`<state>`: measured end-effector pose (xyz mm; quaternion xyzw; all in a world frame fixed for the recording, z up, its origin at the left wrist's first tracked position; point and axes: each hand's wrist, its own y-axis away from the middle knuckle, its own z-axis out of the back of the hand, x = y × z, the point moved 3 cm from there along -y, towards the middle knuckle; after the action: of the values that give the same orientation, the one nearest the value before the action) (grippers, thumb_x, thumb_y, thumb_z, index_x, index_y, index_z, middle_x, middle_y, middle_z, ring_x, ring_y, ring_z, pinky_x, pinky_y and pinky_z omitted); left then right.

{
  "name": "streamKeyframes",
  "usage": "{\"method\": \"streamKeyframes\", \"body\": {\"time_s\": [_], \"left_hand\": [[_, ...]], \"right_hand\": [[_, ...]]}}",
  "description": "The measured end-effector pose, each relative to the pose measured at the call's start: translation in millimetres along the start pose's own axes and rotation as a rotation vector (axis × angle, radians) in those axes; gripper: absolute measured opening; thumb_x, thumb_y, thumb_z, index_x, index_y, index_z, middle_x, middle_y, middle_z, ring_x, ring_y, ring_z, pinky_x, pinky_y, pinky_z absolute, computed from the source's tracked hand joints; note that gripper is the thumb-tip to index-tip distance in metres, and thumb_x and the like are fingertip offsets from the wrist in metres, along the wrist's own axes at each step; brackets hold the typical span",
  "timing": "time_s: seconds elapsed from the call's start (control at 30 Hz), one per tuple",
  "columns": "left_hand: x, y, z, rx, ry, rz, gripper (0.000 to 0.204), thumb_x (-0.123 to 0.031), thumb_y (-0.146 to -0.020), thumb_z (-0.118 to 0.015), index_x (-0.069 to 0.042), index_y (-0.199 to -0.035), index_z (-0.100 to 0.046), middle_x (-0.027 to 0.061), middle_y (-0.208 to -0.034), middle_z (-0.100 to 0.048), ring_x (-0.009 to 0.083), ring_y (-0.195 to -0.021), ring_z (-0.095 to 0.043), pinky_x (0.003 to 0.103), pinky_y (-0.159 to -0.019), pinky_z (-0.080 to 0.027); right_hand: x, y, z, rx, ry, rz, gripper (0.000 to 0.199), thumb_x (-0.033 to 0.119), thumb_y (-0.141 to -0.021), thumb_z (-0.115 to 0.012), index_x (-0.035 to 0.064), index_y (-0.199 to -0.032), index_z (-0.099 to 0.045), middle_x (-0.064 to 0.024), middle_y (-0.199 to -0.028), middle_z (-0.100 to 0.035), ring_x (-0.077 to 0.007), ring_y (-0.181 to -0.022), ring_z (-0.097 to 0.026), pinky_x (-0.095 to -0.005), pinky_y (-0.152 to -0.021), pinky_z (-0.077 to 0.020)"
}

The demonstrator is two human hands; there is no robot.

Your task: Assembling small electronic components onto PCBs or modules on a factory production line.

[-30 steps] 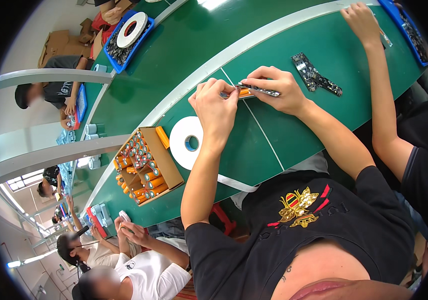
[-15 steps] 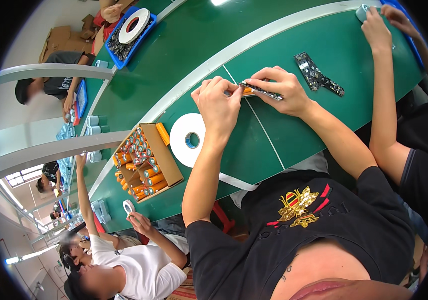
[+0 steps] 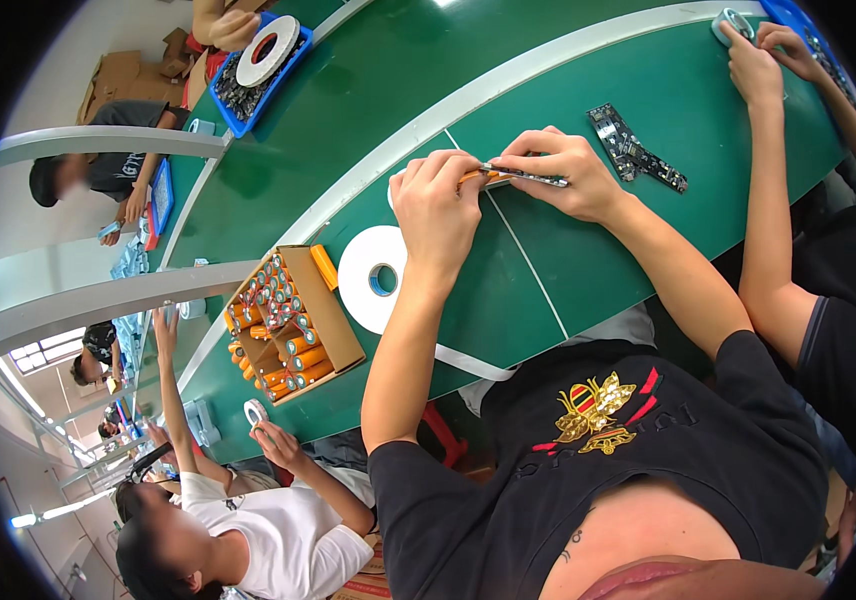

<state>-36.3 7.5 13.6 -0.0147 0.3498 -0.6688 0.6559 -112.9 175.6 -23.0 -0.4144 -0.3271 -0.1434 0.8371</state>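
Between my two hands, over the green table point(image 3: 508, 290), is a thin circuit board point(image 3: 545, 180) with an orange battery cell point(image 3: 472, 176) against it. My right hand point(image 3: 573, 175) pinches the board between thumb and fingers. Closed around the orange cell is my left hand point(image 3: 436, 205), which hides most of it. Beyond my right hand, a few loose dark circuit boards point(image 3: 633, 155) lie overlapping. A large roll of white tape point(image 3: 356, 290) lies flat beside my left forearm, its loose strip point(image 3: 473, 364) reaching toward the table's near edge.
Left of the tape roll stands a cardboard box point(image 3: 333, 315) of orange cells; another orange cell point(image 3: 325, 267) lies against it. A blue tray point(image 3: 248, 118) with small parts and a tape roll is at far left. Co-workers sit on both sides; one hand point(image 3: 753, 75) holds light-blue tape.
The board and cell have turned slightly between my hands, and the board now lies flatter. On the right, a co-worker's hands have shifted with the tape roll.
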Motion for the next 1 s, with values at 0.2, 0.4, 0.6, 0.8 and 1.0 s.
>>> {"method": "streamKeyframes", "body": {"time_s": [0.2, 0.4, 0.6, 0.8, 1.0], "left_hand": [[0, -7, 1, 0.074, -0.017, -0.137, 0.013, -0.003, -0.071, -0.078, -0.007, -0.078, -0.067, 0.0008, -0.083, -0.072, 0.0228, -0.085, -0.064, 0.037, -0.078, -0.043], [0, -11, 1, 0.15, -0.006, -0.163, 0.014, -0.003, -0.07, -0.078, -0.006, -0.076, -0.066, 0.0008, -0.082, -0.071, 0.0235, -0.086, -0.064, 0.037, -0.079, -0.045], [0, -4, 12, 0.13, -0.09, -0.085, 0.018, -0.013, -0.077, -0.08, -0.009, -0.092, -0.072, 0.0031, -0.098, -0.073, 0.0252, -0.102, -0.065, 0.042, -0.093, -0.042], [10, 17, 6, 0.105, -0.086, 0.014, 0.022, -0.02, -0.082, -0.079, -0.01, -0.101, -0.074, 0.0031, -0.114, -0.072, 0.0318, -0.131, -0.054, 0.057, -0.111, -0.027], [0, 19, -6, 0.009, -0.121, 0.078, 0.017, -0.018, -0.085, -0.076, -0.006, -0.096, -0.071, 0.0047, -0.103, -0.072, 0.0342, -0.13, -0.054, 0.06, -0.112, -0.022]], "right_hand": [[-2, -2, -1, -0.029, -0.059, 0.013, 0.023, 0.006, -0.083, -0.074, 0.0103, -0.105, -0.078, -0.0026, -0.089, -0.07, -0.0196, -0.077, -0.065, -0.0325, -0.074, -0.0415], [-1, -4, 2, 0.01, -0.097, -0.018, 0.021, 0.006, -0.084, -0.074, 0.0087, -0.104, -0.077, -0.0039, -0.089, -0.07, -0.021, -0.078, -0.065, -0.0331, -0.074, -0.0454], [-5, -10, 9, -0.029, -0.118, -0.13, 0.019, 0.006, -0.089, -0.07, 0.0019, -0.107, -0.075, -0.0131, -0.093, -0.074, -0.025, -0.079, -0.071, -0.0327, -0.071, -0.0556], [5, -27, 2, -0.049, -0.115, -0.082, 0.018, 0.011, -0.088, -0.07, 0.0024, -0.102, -0.076, -0.0117, -0.087, -0.073, -0.0249, -0.073, -0.07, -0.0323, -0.067, -0.0547], [3, -22, -7, -0.082, -0.256, -0.153, 0.019, 0.011, -0.088, -0.07, 0.0002, -0.103, -0.076, -0.0128, -0.09, -0.074, -0.0241, -0.074, -0.071, -0.0315, -0.068, -0.055]]}}
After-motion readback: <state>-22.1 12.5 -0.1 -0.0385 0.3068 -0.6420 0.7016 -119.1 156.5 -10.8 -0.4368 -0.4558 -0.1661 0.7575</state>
